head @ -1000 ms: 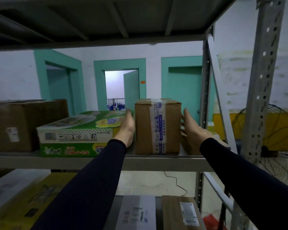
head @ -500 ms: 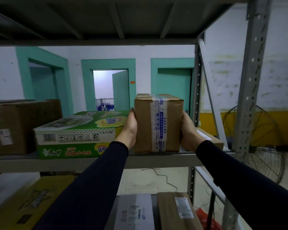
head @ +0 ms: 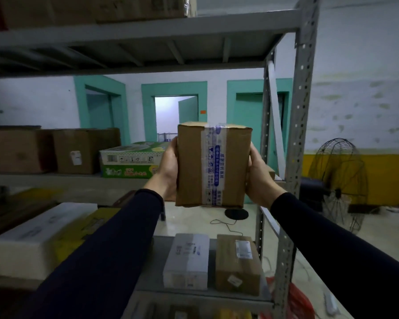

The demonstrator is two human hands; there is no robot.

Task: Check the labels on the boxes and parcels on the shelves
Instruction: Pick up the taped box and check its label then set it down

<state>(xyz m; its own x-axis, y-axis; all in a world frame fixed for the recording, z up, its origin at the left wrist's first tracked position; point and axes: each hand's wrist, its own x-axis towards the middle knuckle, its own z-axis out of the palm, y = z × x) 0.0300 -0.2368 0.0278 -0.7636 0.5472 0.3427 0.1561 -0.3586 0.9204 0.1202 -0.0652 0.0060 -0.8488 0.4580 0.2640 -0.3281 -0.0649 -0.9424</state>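
At the centre of the frame, a person in dark sleeves is holding a small brown cardboard box [head: 213,165] upright in the air, with the left hand [head: 167,168] pressing flat on one side and the right hand [head: 257,174] pressing on the other, clear of the grey metal shelf [head: 55,180] behind it. Only a strip of printed tape is facing the camera and no shipping label is showing, so the checking step is probably under way and the next move is likely turning the box to find one. Further back, at the middle left, a green carton [head: 130,161] and larger brown boxes [head: 85,150] are waiting on that shelf.
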